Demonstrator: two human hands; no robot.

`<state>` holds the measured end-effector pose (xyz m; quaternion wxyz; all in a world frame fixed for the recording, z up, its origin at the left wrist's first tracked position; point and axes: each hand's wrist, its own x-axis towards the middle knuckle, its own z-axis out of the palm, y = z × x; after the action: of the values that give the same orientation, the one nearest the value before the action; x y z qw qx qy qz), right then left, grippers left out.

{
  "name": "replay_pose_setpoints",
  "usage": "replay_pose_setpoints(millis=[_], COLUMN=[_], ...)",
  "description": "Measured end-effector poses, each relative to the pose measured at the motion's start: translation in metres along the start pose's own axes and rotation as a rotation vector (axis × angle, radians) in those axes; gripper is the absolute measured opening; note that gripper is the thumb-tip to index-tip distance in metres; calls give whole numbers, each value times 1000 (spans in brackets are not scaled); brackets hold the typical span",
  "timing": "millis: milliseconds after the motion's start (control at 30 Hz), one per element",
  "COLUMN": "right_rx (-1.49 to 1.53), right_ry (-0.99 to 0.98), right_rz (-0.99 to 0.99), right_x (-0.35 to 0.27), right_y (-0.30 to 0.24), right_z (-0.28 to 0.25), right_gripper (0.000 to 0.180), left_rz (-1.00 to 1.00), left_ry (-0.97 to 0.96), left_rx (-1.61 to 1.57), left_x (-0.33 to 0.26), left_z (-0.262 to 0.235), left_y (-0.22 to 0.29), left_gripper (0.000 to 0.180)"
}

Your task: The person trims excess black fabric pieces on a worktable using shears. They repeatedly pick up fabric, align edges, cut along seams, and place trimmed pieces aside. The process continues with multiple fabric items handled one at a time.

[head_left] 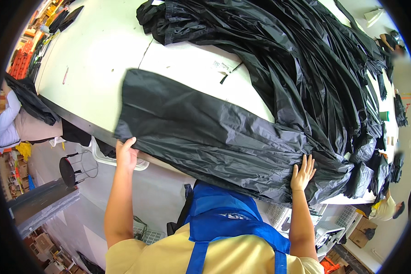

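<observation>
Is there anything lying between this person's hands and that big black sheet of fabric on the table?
Nothing visible. The left hand rests on the near corner of the black fabric piece, and the right hand lies flat on its gathered end beside the heap of black fabric, all on the white table.

Pale yellow short-sleeved shirt [169, 253], lower centre of the frame. Over it a bright blue apron [223, 219], bib slightly creased, small pale printed mark at mid-chest. Blue straps run down over both shoulders. Forearms bare; no gloves, watch or rings visible on the hands.
</observation>
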<state>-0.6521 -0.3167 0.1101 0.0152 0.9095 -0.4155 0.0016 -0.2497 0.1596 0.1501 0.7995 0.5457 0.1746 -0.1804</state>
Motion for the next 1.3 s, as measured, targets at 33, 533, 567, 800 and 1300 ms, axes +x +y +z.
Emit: replay_pose_setpoints(millis=[33,533,567,800,1300], right_rx=[3,-78,-80,301,155], right_ry=[3,65,99,46,-183], right_rz=[-7,275,344,255,-450], right_x=[-1,10,6,1,-93], right_y=[2,34,65,116,117], right_z=[1,-15,-3,2,-70], right_gripper=[57,45,49,56,47], left_rz=[-71,895,832,689,1027], left_ry=[56,-706,-535,138,-1009], left_rx=[-3,2092,2133,2201,1666], left_x=[11,47,68,127,-90], left_z=[-23,163,159,82,71], left_y=[-11,-51,-43,-13,-84], left_gripper=[49,54,55,55,56])
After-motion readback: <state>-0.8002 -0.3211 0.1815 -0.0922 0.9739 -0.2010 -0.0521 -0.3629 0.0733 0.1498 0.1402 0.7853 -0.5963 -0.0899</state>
